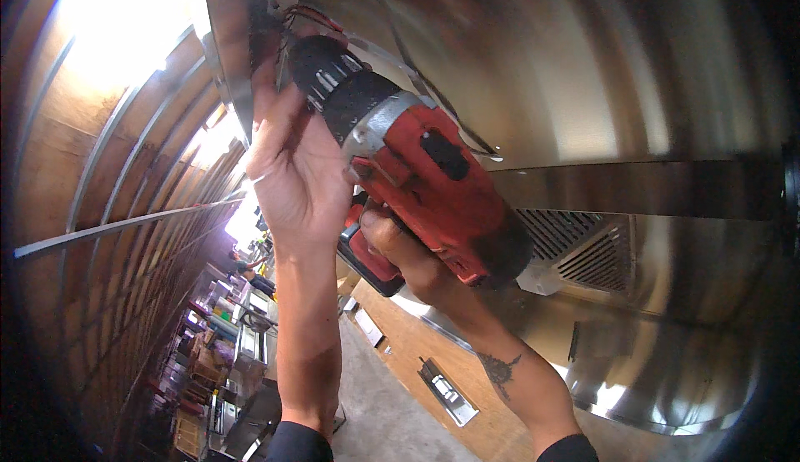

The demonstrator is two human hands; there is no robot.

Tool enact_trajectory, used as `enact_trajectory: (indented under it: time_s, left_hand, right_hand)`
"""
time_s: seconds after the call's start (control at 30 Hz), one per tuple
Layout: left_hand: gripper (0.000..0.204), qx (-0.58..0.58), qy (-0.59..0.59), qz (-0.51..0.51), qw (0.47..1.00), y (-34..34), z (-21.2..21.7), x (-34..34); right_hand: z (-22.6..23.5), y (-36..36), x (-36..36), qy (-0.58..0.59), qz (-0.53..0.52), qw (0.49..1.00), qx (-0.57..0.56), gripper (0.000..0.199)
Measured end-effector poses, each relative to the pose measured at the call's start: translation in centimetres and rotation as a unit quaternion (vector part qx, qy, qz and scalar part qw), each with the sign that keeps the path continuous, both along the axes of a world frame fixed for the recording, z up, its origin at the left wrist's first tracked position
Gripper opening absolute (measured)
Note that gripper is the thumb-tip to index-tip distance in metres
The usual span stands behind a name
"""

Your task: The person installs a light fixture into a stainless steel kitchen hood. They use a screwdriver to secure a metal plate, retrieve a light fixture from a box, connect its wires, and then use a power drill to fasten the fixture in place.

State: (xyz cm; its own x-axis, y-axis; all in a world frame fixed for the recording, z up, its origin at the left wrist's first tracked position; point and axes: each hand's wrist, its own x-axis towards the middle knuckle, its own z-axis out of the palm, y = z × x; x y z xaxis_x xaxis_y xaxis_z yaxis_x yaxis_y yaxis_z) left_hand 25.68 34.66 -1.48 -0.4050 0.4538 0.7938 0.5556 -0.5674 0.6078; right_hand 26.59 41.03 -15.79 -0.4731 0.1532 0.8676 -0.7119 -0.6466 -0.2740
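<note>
Drill [417,170] gripped by right hand [400,241], left hand [292,170] beside.

Strong daylight pours in from the upper left, blowing the gap at the curved wooden ceiling with pale ribs [125,170] out to pure white. A second burnt-out patch glows lower along the ribs. The brushed stainless-steel sheet panel [583,70] picks up soft streaky reflections, brighter at its right, with small hot glints near the lower right edge. The red and black cordless drill [417,162] sits in even light, its underside dark. The left hand [292,170] is lit on the palm. Fisheye bending warps every straight line, the corners fall to black, and the far workshop floor below is small and smeared.
</note>
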Motion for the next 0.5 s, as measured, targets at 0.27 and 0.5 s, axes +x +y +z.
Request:
enact_trajectory:
  time_s: [0.27,0.5]
  left_hand:
    - [0.054,-0.059,0.027,-0.038,0.997,-0.3,0.7,-0.1]
    - [0.057,-0.019,0.016,-0.002,1.000,0.3,0.5,0.1]
  right_hand:
    - [1.1,-1.4,-0.6,0.057,-0.047,0.993,-0.092,0.007]
    - [0.7,-2.0,-1.8,0.077,-0.037,0.992,-0.094,0.010]
